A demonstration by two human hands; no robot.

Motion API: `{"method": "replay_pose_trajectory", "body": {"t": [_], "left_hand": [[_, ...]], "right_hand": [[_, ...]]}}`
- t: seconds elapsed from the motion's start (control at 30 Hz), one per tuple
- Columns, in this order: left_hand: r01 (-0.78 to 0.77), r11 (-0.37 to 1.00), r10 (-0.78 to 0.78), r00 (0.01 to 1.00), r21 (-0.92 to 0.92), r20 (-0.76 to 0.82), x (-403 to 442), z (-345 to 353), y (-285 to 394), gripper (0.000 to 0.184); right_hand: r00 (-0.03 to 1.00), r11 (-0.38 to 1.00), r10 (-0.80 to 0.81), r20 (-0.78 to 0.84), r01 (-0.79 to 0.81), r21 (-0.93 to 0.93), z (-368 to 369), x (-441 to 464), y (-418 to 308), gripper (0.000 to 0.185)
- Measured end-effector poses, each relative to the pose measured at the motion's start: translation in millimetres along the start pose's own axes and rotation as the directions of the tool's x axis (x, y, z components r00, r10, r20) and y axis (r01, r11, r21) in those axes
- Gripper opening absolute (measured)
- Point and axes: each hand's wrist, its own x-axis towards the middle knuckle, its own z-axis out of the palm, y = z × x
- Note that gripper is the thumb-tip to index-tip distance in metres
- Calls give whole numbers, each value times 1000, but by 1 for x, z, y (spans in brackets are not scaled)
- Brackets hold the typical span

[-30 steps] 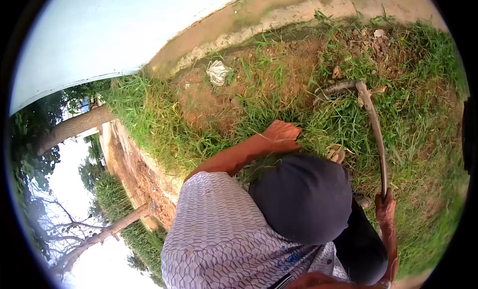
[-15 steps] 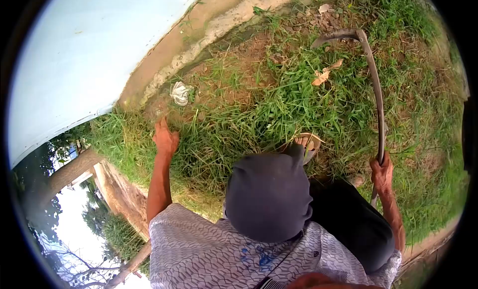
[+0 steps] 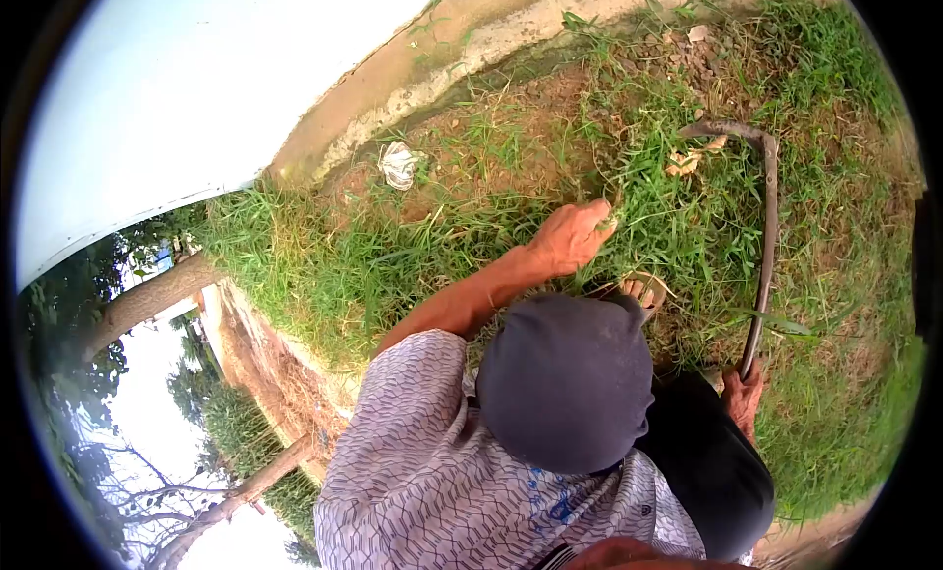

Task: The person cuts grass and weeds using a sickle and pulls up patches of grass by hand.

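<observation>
My left hand [image 3: 573, 238] is closed low over the green grass [image 3: 648, 192] in the middle, with thin blades showing at its fingertips. In my right hand [image 3: 744, 401] is the lower end of a sickle [image 3: 766, 241], with a long, dark, slightly curved handle. Its hooked head [image 3: 722, 129] bends left and lies over the grass near some dry brown leaves [image 3: 688, 161]. My sandalled foot [image 3: 643, 291] shows just beyond my knee [image 3: 565, 383], to the right of my left hand. Part of my right hand is hidden by my dark-clad leg [image 3: 712, 462].
A pale wall [image 3: 226, 88] with a concrete base [image 3: 363, 93] rises at upper left. A crumpled white scrap [image 3: 399, 165] lies on bare soil near it. Small stones [image 3: 697, 33] lie at the far side. Tree trunks [image 3: 157, 300] stand at left.
My left hand has moved right from the grass near the wall to the middle, and its fingers have closed. My right hand still holds the sickle, whose head sits lower in view.
</observation>
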Motion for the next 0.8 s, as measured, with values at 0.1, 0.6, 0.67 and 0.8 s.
{"method": "replay_pose_trajectory", "body": {"t": [0.1,0.6,0.67,0.8], "left_hand": [[109,964,-100,994,-242,52,-60,-6,-22,30],[809,457,-875,335,-370,-349,-69,-124,-295,108],[838,435,-869,296,-330,-397,-70,-120,-284,105],[893,352,-868,200,-280,-454,-71,-113,-268,93]], "right_hand": [[995,994,101,18,-101,-31,5,2,-7,27],[992,993,112,61,-111,-31,-14,19,-10,28],[992,994,109,60,-110,10,-10,14,-5,28],[996,992,86,-7,-86,-94,1,9,-15,26]]}}
